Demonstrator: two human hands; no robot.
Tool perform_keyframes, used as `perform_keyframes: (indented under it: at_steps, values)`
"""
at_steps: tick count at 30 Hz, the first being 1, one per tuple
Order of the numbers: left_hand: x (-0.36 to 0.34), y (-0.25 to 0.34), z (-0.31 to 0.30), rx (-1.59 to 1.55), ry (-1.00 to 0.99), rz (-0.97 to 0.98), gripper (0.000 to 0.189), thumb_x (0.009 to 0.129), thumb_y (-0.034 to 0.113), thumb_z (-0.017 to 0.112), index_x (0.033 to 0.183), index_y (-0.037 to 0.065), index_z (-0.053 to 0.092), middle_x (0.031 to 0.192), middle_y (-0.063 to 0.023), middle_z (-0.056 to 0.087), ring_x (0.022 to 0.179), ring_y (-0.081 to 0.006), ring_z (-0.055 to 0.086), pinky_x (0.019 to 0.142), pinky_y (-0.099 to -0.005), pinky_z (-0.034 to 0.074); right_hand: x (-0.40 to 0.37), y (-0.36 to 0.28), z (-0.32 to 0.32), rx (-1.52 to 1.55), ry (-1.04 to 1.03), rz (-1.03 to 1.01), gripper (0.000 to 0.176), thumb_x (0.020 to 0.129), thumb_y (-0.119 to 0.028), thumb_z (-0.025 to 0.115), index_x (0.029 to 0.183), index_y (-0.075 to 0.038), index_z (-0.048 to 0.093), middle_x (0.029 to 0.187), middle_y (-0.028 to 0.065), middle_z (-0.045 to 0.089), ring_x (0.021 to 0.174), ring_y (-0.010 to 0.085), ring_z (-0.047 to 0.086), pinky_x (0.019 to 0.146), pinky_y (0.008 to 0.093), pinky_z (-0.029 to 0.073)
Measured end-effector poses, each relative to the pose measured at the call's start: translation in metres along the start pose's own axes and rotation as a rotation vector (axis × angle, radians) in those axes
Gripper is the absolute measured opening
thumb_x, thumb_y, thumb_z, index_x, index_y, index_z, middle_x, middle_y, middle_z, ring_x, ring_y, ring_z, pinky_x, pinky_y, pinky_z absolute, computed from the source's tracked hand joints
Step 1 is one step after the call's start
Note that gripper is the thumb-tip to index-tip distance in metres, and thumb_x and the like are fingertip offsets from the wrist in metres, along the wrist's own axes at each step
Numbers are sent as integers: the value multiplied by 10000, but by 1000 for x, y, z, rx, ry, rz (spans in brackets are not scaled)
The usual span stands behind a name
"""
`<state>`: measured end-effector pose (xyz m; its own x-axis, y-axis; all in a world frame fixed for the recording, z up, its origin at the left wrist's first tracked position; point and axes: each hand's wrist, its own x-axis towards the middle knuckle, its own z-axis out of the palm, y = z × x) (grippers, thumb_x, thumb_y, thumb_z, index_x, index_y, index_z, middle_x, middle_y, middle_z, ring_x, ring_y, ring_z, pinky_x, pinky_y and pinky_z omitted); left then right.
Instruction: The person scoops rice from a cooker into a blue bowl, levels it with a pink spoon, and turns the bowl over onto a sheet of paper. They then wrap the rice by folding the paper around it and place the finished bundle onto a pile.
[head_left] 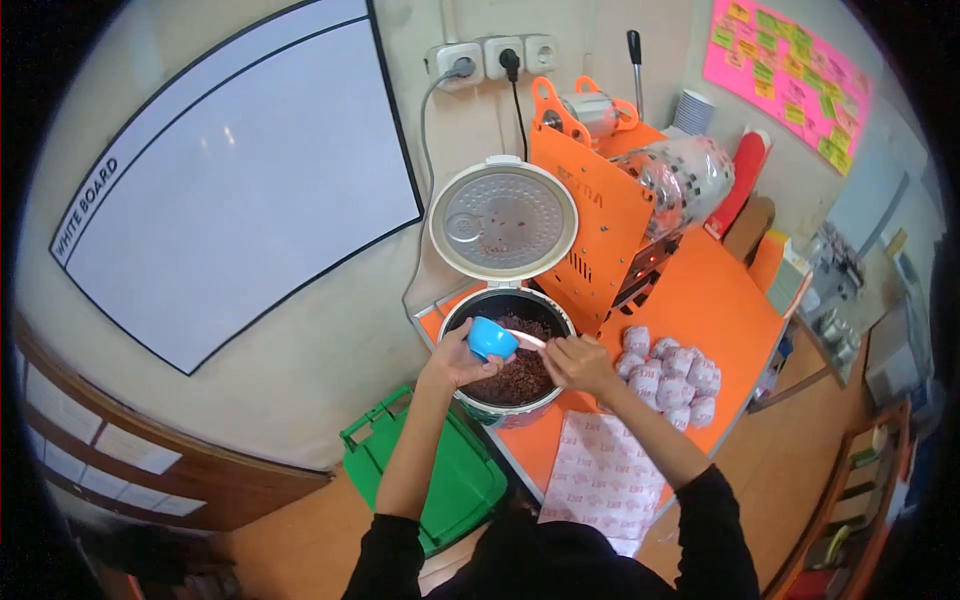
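My left hand [460, 360] grips a small blue bowl [490, 338], tilted over an open rice cooker [470, 405]. In my right hand [578, 362] is a pale pink rice paddle [527, 340], its head reaching the bowl's rim. Dark reddish-brown cooked rice [525, 378] fills much of the cooker's pot below both hands. The cooker's lid [505, 222] stands raised behind, with some dark grains stuck to its inner side. What lies inside the bowl is hidden from this angle.
Several wrapped round packets [675, 378] sit right of my right hand, behind stacked printed wrapping paper [600, 480] on the orange table [690, 290]. An orange machine [590, 210] stands behind the cooker. A green bin [440, 480] is on the floor at left.
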<state>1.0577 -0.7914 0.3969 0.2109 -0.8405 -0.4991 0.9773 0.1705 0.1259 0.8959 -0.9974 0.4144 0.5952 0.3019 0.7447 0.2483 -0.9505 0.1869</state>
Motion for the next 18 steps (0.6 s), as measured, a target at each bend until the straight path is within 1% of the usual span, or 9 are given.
perform_keyframes:
  at_steps: [4, 5, 8, 9, 10, 13, 15, 16, 18]
  values:
    - [-12, 0, -20, 156, -197, 285, 516, 989, 475, 448, 1343, 104, 393, 1247, -281, 497, 977, -354, 541, 700, -380, 514, 5, 17, -6, -14, -86, 81, 139, 805, -208, 660, 774, -87, 600, 650, 24, 575, 607, 178, 575, 575, 324, 422]
    - [-15, -3, -21, 239, -165, 356, 507, 985, 456, 468, 1358, 123, 385, 1265, -244, 502, 1021, -343, 541, 726, -392, 521, 8, 14, -6, 30, -193, 214, 133, 827, -212, 631, 826, -83, 597, 692, 63, 631, 645, 239, 628, 621, 365, 464]
    - [-29, -13, -17, 469, -83, 545, 509, 972, 403, 520, 1398, 175, 361, 1308, -145, 510, 1141, -317, 533, 796, -420, 535, 35, -1, -20, 207, -438, 749, 109, 839, -218, 623, 873, -115, 620, 665, 83, 639, 688, 276, 645, 625, 398, 477]
    - [-35, -20, -10, 537, -68, 592, 516, 968, 389, 534, 1408, 191, 352, 1315, -120, 510, 1173, -311, 525, 813, -425, 534, 54, -4, -40, 347, -637, 909, 254, 842, -212, 601, 1076, -112, 608, 877, 153, 696, 855, 344, 674, 805, 437, 515]
    - [-39, -24, -4, 607, -55, 638, 526, 963, 376, 548, 1418, 207, 344, 1322, -95, 509, 1204, -305, 517, 831, -431, 533, 49, -4, -35, 494, -554, 904, 272, 853, -206, 595, 1106, -107, 613, 919, 164, 692, 891, 341, 669, 817, 426, 513]
    - [-41, -32, 2, 617, -86, 729, 631, 915, 428, 613, 1397, 98, 372, 1270, -133, 538, 1025, -291, 600, 759, -397, 577, 22, -4, 2, 900, -313, 892, 310, 884, -183, 578, 1176, -95, 630, 1038, 188, 678, 987, 325, 652, 853, 392, 505]
    - [-29, -25, -15, 589, -144, 645, 580, 949, 373, 570, 1428, 161, 320, 1307, -90, 510, 1098, -274, 562, 813, -389, 528, 12, -19, 24, 1148, -191, 905, 311, 902, -160, 569, 1195, -87, 641, 1108, 193, 664, 1038, 303, 641, 878, 365, 494]
    - [-21, -23, -24, 574, -172, 602, 562, 966, 346, 548, 1444, 193, 294, 1326, -68, 496, 1134, -265, 544, 840, -384, 503, 18, -28, 19, 1184, -229, 976, 272, 914, -126, 559, 1153, -70, 677, 1114, 162, 680, 1050, 244, 643, 900, 340, 470]
    - [-11, -29, -34, 658, -135, 629, 556, 972, 338, 541, 1441, 185, 285, 1293, -76, 505, 1078, -239, 552, 800, -353, 483, 21, -49, 20, 1084, -262, 970, 254, 909, -121, 564, 1116, -37, 684, 1104, 147, 687, 1022, 218, 636, 897, 328, 461]
